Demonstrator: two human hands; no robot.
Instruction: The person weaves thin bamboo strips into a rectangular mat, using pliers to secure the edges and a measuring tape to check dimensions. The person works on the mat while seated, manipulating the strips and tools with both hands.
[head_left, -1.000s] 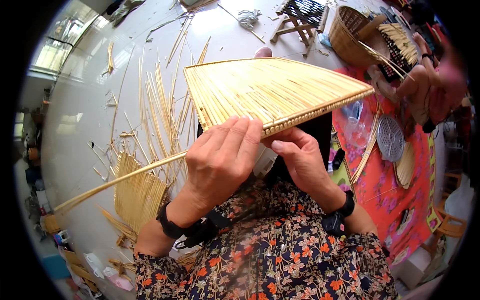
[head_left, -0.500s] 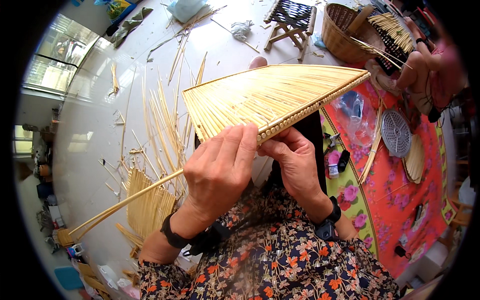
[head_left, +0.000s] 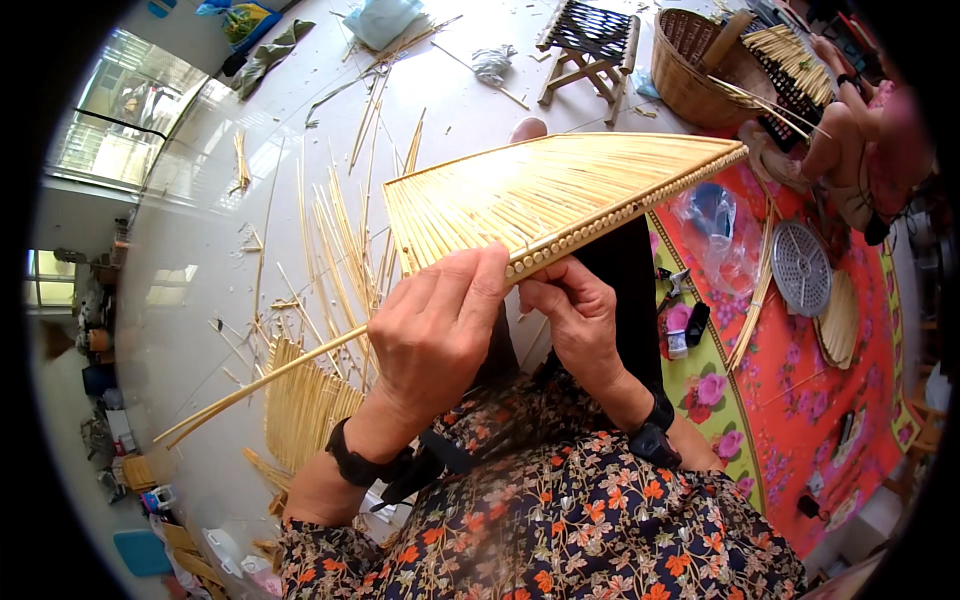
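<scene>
A flat fan-shaped panel of pale straw stems (head_left: 560,185) is held over my lap, its beaded-looking edge facing me. My left hand (head_left: 435,335) has its fingers closed over the panel's near left corner, with long loose stems (head_left: 250,385) running out from it to the lower left. My right hand (head_left: 575,330) is just below the near edge, thumb and fingers bent together at its underside; what exactly they pinch is hidden.
Straw stems (head_left: 330,230) and a straw piece (head_left: 305,410) lie on the tiled floor. Folding stool (head_left: 585,45), basket (head_left: 690,80) at the back. At right, another person (head_left: 850,150), red floral mat (head_left: 800,420), round perforated metal plate (head_left: 800,265), plastic bag (head_left: 715,240), pliers (head_left: 672,285).
The panel has tilted a little, its right end higher in view than its near corner, and shifted slightly. Both hands stay on it, with my right hand's fingers moving slightly under the edge.
</scene>
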